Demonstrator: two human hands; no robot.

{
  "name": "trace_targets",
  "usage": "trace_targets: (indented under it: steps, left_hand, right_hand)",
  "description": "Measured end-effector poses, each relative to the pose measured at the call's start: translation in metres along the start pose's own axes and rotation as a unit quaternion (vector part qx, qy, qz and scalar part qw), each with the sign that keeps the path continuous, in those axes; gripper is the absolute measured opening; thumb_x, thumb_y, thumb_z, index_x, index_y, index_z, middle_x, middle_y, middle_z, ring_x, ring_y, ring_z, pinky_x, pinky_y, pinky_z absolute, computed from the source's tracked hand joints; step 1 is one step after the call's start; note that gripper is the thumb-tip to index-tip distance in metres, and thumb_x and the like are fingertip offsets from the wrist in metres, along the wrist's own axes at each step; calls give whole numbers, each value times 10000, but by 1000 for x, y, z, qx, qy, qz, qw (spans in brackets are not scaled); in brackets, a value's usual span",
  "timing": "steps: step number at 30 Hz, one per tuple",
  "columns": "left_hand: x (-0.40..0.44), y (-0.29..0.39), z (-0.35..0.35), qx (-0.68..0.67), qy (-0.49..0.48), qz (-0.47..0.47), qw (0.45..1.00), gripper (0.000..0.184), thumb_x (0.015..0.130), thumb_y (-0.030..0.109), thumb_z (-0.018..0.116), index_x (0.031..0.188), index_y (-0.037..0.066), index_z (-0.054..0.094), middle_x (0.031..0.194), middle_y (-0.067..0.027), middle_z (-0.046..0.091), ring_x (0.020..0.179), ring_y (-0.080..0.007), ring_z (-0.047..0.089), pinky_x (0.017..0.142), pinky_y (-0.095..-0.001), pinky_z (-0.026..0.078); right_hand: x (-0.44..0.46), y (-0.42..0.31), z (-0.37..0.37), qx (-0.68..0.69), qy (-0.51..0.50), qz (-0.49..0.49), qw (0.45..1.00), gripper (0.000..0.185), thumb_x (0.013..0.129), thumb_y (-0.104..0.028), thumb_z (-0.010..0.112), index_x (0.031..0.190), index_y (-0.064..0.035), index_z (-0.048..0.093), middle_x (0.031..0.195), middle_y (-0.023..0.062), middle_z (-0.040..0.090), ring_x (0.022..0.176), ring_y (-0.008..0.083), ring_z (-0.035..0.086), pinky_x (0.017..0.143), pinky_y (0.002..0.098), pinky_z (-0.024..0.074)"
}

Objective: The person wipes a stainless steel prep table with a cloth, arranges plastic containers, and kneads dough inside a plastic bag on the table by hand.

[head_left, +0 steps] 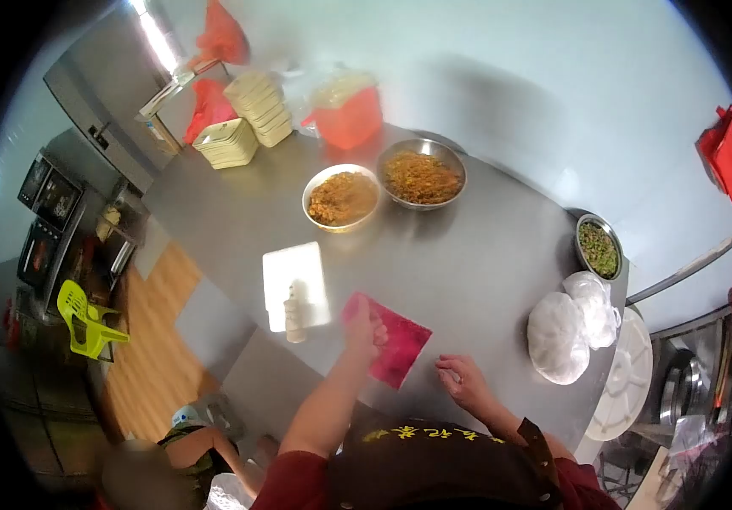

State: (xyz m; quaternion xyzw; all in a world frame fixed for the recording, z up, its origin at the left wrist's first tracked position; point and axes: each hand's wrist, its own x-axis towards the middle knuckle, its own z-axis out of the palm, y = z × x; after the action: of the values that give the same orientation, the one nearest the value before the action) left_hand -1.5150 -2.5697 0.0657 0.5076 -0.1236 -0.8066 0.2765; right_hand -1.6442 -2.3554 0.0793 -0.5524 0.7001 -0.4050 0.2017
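My left hand grips a pink-red cloth that lies spread on the steel table. Part of the cloth is under the hand, and the fingers are blurred. My right hand hovers by the table's near edge, to the right of the cloth, fingers loosely bent and apart with nothing visible in them. Left of the cloth is a white board. A pale stick-like tool, perhaps a rolling pin, rests across its near edge.
Farther back stand a white bowl and a steel bowl of orange-brown filling. At right are a bowl of chopped greens and white plastic bags. Stacked trays and a red bag line the back. Another person sits lower left.
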Motion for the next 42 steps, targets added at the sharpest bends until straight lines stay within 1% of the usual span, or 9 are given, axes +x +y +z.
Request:
trace_targets:
  steps: [13, 18, 20, 22, 23, 26, 32, 34, 42]
  left_hand:
    - [38, -36, -13, 111, 11, 102, 989, 410, 934, 455, 440, 708, 113, 440, 537, 0, 404, 410, -138, 401, 353, -277, 332]
    - [-3, -92, -14, 102, -264, 66, 957, 297, 974, 306, 387, 1093, 65, 512, 1038, -104, 564, 995, -236, 544, 880, -384, 446]
    - [-39, -92, -3, 401, -237, 230, 854, 450, 923, 230, 495, 1314, 36, 385, 1209, -142, 504, 1161, -305, 448, 1011, -402, 337]
    - [-47, -69, -16, 467, -129, 383, 786, 464, 866, 231, 563, 1256, 17, 432, 1183, -151, 511, 1127, -310, 467, 987, -407, 351]
    - [-47, -58, -24, 515, -17, 519, 682, 478, 809, 232, 632, 1197, -1, 479, 1156, -161, 518, 1094, -315, 486, 962, -413, 366]
    - [-1, -33, -64, 463, 165, 415, 766, 519, 739, 185, 693, 1188, 17, 496, 1103, -174, 527, 1062, -312, 495, 936, -406, 378]
    - [37, -32, -89, 593, 151, 419, 671, 257, 705, 82, 663, 933, 27, 559, 878, -98, 562, 858, -222, 541, 767, -332, 441]
    - [2, -25, -78, 446, 8, 343, 827, 174, 697, 48, 651, 803, 33, 514, 804, -51, 530, 768, -148, 520, 685, -257, 434]
    - [-71, 3, -109, 361, 36, 423, 830, 393, 688, 60, 728, 976, 47, 460, 924, -90, 506, 820, -154, 509, 763, -271, 449]
  right_hand:
    - [0, 19, 13, -18, -74, 80, 994, 199, 833, -138, 618, 1009, -44, 613, 1000, 121, 627, 962, 280, 575, 798, 369, 475]
    - [12, 2, 25, 274, -15, 236, 932, 207, 866, -165, 588, 1022, -31, 602, 978, 105, 632, 939, 206, 595, 747, 323, 492]
    - [-2, 49, 27, 329, -1, 255, 910, 263, 858, -169, 588, 1092, -49, 588, 979, 110, 635, 897, 187, 609, 744, 307, 492]
    - [1, 20, -40, 76, -161, 335, 925, 339, 839, -180, 597, 1156, -64, 564, 971, 123, 643, 861, 259, 630, 759, 342, 494]
    - [-10, 39, -60, -81, -268, 202, 939, 413, 817, -242, 634, 1186, -78, 549, 1030, 150, 621, 930, 308, 612, 788, 380, 486]
    - [-25, 26, -69, -369, -228, 142, 890, 462, 800, -314, 660, 1181, -78, 549, 1137, 174, 562, 1012, 332, 572, 826, 394, 472]
    - [53, 43, 38, -157, 31, 106, 981, 432, 779, -295, 689, 1104, -46, 552, 1050, 169, 538, 955, 351, 535, 824, 421, 452]
    - [66, 56, 57, -183, -4, 52, 982, 388, 776, -262, 688, 1061, -40, 545, 1025, 169, 545, 941, 349, 539, 808, 425, 453]
    - [47, 8, 58, 223, -113, 166, 954, 164, 836, -115, 629, 887, -34, 496, 748, 29, 547, 664, 107, 527, 599, 251, 450]
